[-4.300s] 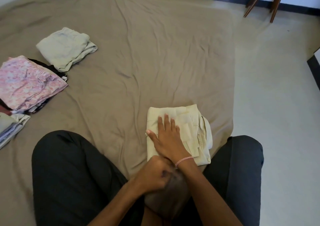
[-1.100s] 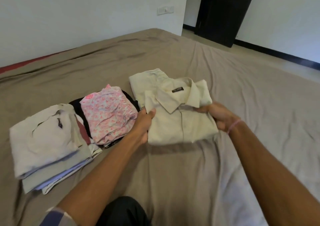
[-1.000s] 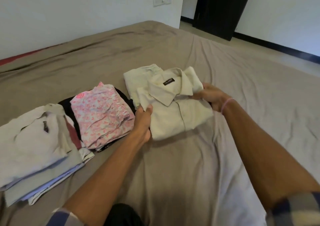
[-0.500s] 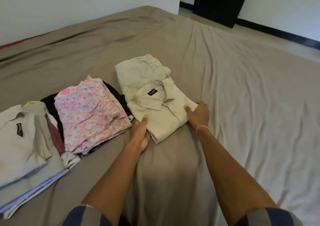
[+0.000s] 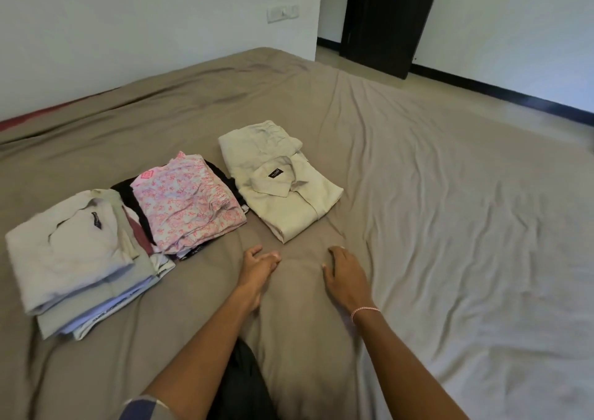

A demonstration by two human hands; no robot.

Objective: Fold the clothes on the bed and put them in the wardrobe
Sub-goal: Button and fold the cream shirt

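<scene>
L hand [image 5: 258,263]: fingers loosely bent, holds nothing, lies on the taupe bed sheet [image 5: 450,226]. R hand [image 5: 345,270]: palm down on the sheet, fingers relaxed, holds nothing; thin pink cord bracelet [image 5: 364,311] at the wrist.

Folded cream collared shirt w/ black neck label [image 5: 289,207]: flat on the sheet just beyond both hands, roughly btwn them, touching neither. Its far end overlaps a second folded cream garment [image 5: 257,143].

To its left, touching or nearly so: folded pink floral garment [image 5: 186,201] on top of dark clothes. Further left: stack of folded pale shirts [image 5: 67,246], a white one uppermost.

Bkgd: dark door [image 5: 385,18], white wall switch [image 5: 283,13].
</scene>
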